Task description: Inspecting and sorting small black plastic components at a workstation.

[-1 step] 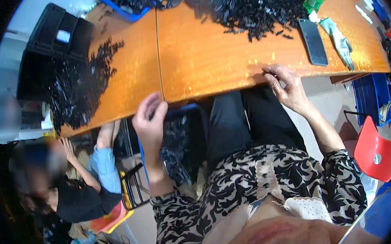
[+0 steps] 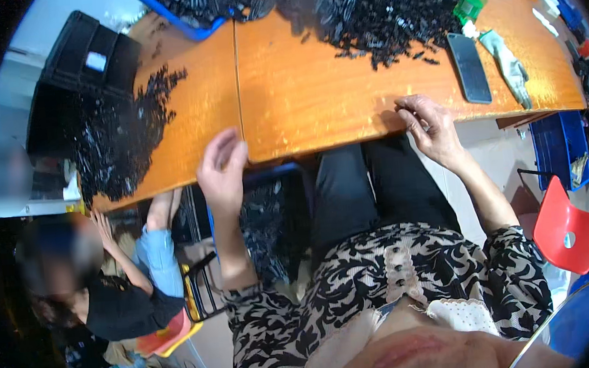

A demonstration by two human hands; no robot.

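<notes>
My left hand (image 2: 222, 165) is raised at the table's near edge, fingers loosely curled and apart from the thumb, with nothing visible in it. Below it, by my legs, is a blue-rimmed bin (image 2: 269, 213) holding dark pieces. My right hand (image 2: 436, 131) rests at the table edge on the right, thumb and fingertips drawn close together. Whether a small piece sits between them I cannot make out. Farther back on the orange-brown table (image 2: 309, 100) lies a large heap of small black plastic pieces (image 2: 392, 20).
A phone (image 2: 469, 66), a pale glove (image 2: 505, 67) and a green bottle (image 2: 472, 2) lie or stand at the right. A blue tray (image 2: 203, 33) is at the back. Leftward are another black heap (image 2: 121, 139), a black crate (image 2: 80, 55) and a seated person (image 2: 127, 304). A red chair (image 2: 567, 225) stands right.
My left hand has moved slightly forward, its fingertips now farther over the table edge. My right hand stays nearly in place. The whole view has shifted a little.
</notes>
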